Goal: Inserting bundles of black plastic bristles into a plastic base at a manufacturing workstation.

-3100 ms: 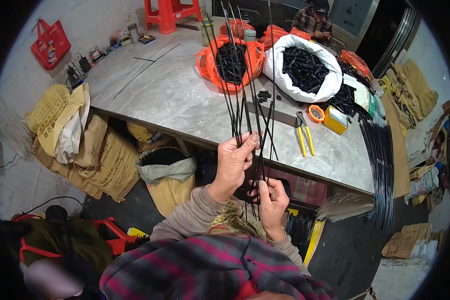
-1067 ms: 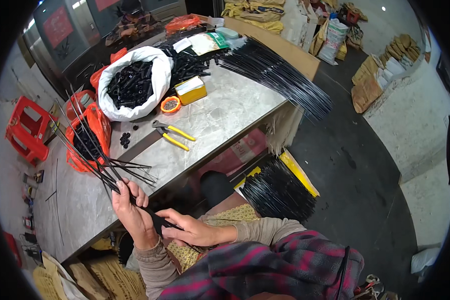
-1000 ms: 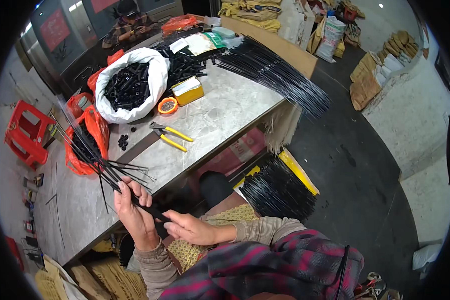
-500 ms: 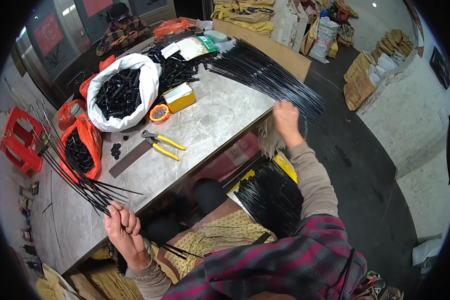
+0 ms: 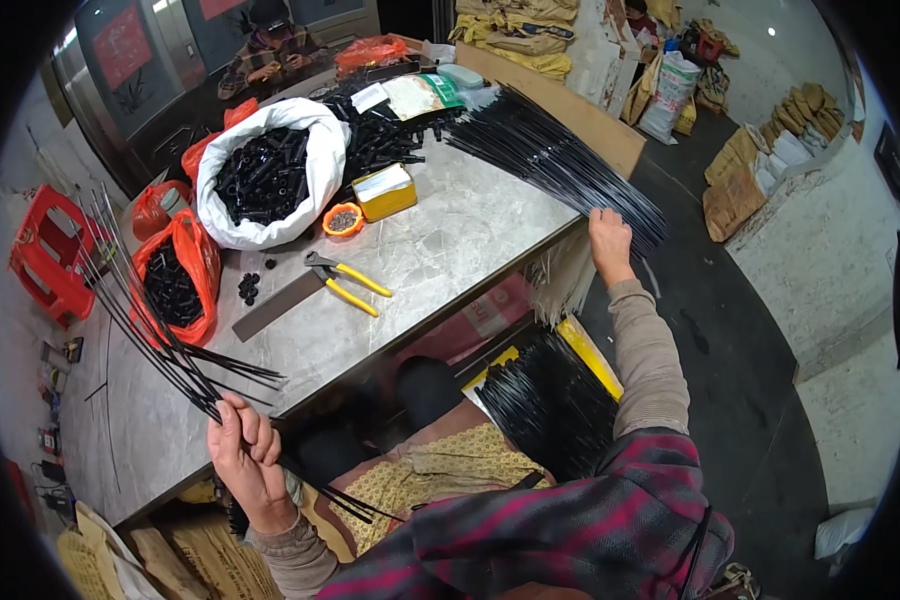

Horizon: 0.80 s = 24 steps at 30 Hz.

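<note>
My left hand (image 5: 248, 455) is closed around a bunch of long thin black rods (image 5: 160, 352) at the table's near edge. Their long ends fan up and left past the red bag, and shorter ends point right over the tabletop. At the table's right corner, my right hand (image 5: 612, 245) has its fingers curled at the near edge of a wide pile of similar black rods (image 5: 550, 150). What those fingertips pinch, if anything, is too small to tell. Yellow-handled pincers (image 5: 345, 285) lie on the table between my hands, touching a flat dark metal bar (image 5: 270, 313).
Black tubular parts fill a white sack (image 5: 210, 215) and a red plastic bag (image 5: 208, 262). An orange dish (image 5: 342, 220) of small bits stands by a yellow box (image 5: 388, 204). More black rods (image 5: 555, 400) lie below the table edge. A red stool (image 5: 45, 265) stands left.
The view has swung a little left, so the table sits farther right in it. My right hand stays at the pile's edge. The rods in my left hand have spread slightly.
</note>
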Each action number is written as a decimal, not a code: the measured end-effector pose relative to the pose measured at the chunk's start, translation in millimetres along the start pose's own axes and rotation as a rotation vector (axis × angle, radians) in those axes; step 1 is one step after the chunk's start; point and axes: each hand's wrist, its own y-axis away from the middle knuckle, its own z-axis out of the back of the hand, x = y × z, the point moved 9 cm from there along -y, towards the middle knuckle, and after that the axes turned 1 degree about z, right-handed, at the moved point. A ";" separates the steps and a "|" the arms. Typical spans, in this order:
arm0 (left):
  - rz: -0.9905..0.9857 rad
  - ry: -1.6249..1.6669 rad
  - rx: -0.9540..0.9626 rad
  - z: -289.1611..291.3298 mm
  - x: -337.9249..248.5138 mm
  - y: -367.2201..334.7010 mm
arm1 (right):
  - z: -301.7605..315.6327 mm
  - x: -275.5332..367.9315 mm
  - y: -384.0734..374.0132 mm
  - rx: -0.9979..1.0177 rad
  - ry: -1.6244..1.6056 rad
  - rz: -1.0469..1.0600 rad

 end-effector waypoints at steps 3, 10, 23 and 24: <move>-0.006 -0.007 0.006 4.4 -2.6 0.6 | -0.1 -0.9 -5.2 -0.002 -0.015 -0.003; -0.003 0.014 0.037 -1.1 -1.1 1.4 | 17.9 0.9 -5.1 -0.034 -0.271 0.061; -0.076 -0.209 -0.011 -12.9 11.7 -4.9 | 153.9 180.1 78.5 0.350 -2.044 -0.392; -0.057 -0.169 0.033 0.3 11.1 -6.8 | 179.0 205.7 85.2 0.403 -2.092 -0.363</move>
